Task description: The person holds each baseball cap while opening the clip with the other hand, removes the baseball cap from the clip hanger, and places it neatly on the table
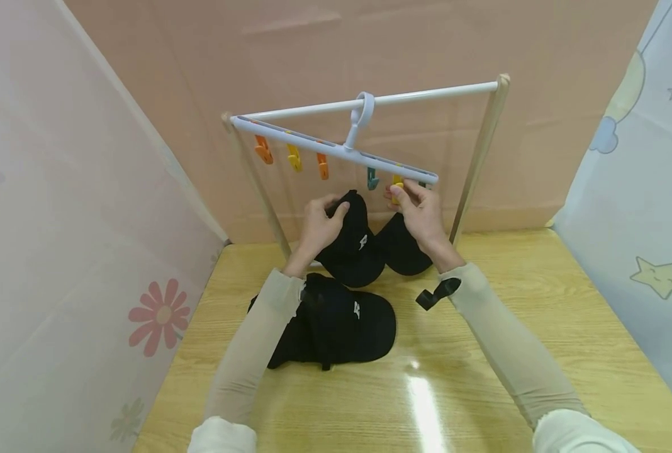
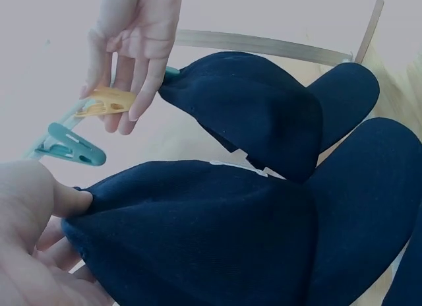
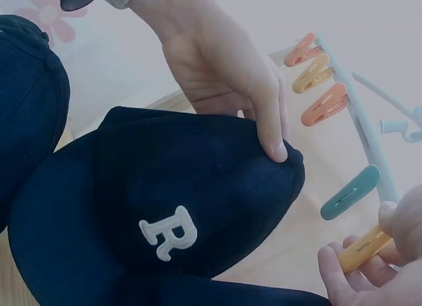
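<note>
My left hand pinches the crown of a black baseball cap between thumb and fingers. The cap hangs brim down, and a white letter R shows on its front in the right wrist view. At the hanger's right part, my right hand pinches a yellow clip. The held cap is apart from that clip. Behind it hangs a second black cap, its top at a teal clip partly hidden by the right hand. Another teal clip hangs free beside the yellow one.
A pale blue hanger hooks over the white bar of a wooden-legged stand and slants toward me on the right. Orange clips and a yellow clip hang at its left. More black cap material lies on the wooden table.
</note>
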Demonstrator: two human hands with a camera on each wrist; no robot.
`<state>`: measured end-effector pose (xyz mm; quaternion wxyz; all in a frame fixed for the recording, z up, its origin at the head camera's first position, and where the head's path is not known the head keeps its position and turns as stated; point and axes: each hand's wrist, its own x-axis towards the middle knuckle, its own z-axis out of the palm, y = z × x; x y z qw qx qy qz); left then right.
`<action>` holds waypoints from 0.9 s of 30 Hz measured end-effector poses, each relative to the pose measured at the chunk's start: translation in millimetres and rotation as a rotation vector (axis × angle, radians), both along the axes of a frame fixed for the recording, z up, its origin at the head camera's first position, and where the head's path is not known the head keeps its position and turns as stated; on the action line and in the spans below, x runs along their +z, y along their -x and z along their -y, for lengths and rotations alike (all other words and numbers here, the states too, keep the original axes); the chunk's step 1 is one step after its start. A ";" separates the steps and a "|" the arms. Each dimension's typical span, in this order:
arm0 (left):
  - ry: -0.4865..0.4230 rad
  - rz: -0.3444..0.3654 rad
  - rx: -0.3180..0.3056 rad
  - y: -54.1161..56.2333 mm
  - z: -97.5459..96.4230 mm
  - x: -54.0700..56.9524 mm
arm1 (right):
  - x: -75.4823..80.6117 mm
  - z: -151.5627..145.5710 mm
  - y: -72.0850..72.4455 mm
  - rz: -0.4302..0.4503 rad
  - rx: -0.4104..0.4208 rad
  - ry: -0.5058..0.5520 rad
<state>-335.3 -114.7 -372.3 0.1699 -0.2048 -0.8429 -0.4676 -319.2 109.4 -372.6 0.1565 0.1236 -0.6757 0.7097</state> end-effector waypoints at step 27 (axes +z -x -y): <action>-0.119 -0.022 0.123 -5.6 25.6 13.3 | -9.5 2.9 -9.5 0.045 0.077 0.006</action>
